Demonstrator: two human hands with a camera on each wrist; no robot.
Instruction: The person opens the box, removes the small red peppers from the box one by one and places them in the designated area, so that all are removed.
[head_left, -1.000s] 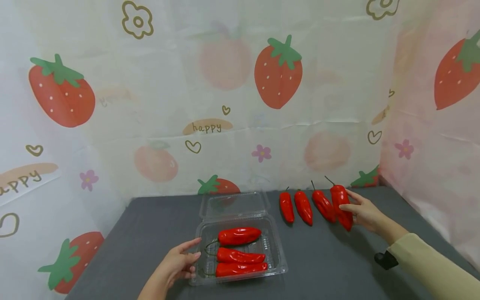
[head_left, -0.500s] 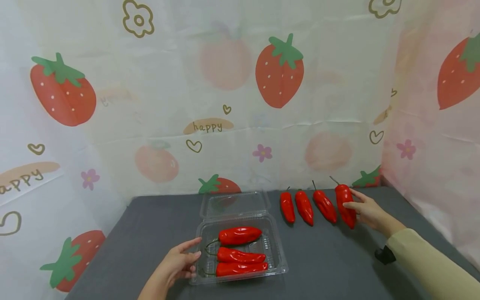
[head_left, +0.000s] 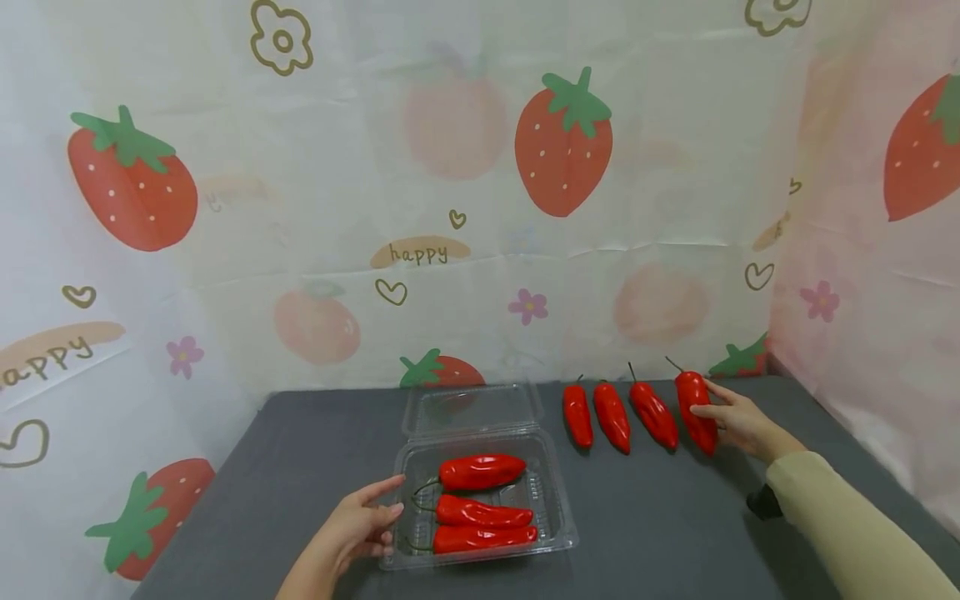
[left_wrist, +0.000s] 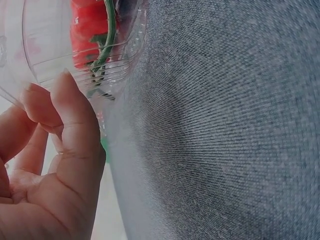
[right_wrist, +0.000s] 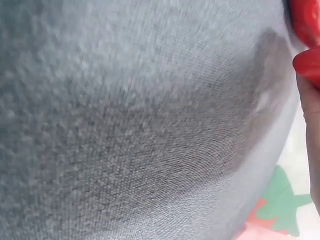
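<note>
In the head view, my right hand [head_left: 742, 423] grips a red chili pepper [head_left: 692, 398], stem toward the back wall, at the right end of a row. Three more red peppers lie left of it, the nearest one [head_left: 654, 415] a small gap away. At front centre stands a clear plastic box [head_left: 561, 508] with its lid folded back, holding three red peppers [head_left: 483, 514] laid crosswise. My left hand [head_left: 348, 525] pinches the box's left rim between thumb and fingers; the left wrist view shows the thumb [left_wrist: 75, 120] at the ribbed wall. The held pepper's tip [right_wrist: 307, 65] shows in the right wrist view.
The clear lid [head_left: 471, 410] lies flat behind the box. A dark grey cloth [head_left: 322, 450] covers the table. Strawberry-printed curtains [head_left: 450, 333] close off the back and both sides. A black strap piece [head_left: 763, 502] shows under the right sleeve [head_left: 832, 508].
My right hand has shifted a little to the right with the pepper, widening the gap to its neighbour. My left hand and the box stay put; the head view has turned slightly left.
</note>
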